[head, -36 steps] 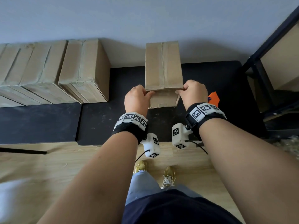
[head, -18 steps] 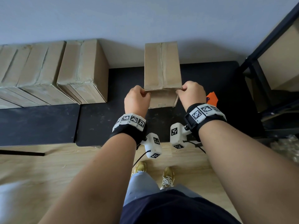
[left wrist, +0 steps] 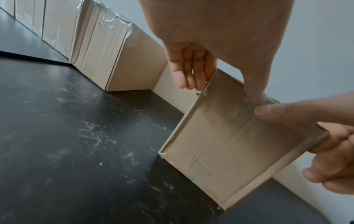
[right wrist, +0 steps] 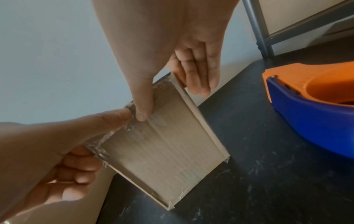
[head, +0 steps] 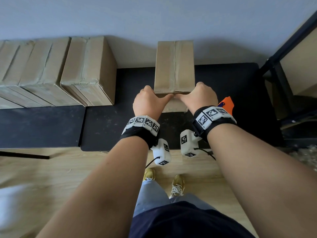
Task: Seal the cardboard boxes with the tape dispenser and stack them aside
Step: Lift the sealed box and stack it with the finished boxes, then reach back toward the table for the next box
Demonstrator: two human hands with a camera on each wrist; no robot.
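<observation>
A tall cardboard box stands on the black table, clear tape running down its top seam and over the near face. My left hand grips its near left edge, fingers down the side and thumb lying across the tape at the top of the near face. My right hand mirrors it on the right edge, fingers along that side. Both thumb tips meet at the middle of the box's near face. The orange and blue tape dispenser lies on the table, right of my right wrist.
Several taped boxes stand side by side against the wall at the left, also seen in the left wrist view. A dark metal shelf frame rises at the right end of the table. Wooden floor and my feet are below the table edge.
Both thumbs have slid inward along the box's near top edge, from its corners to the middle, where they now touch. The box and dispenser have stayed put.
</observation>
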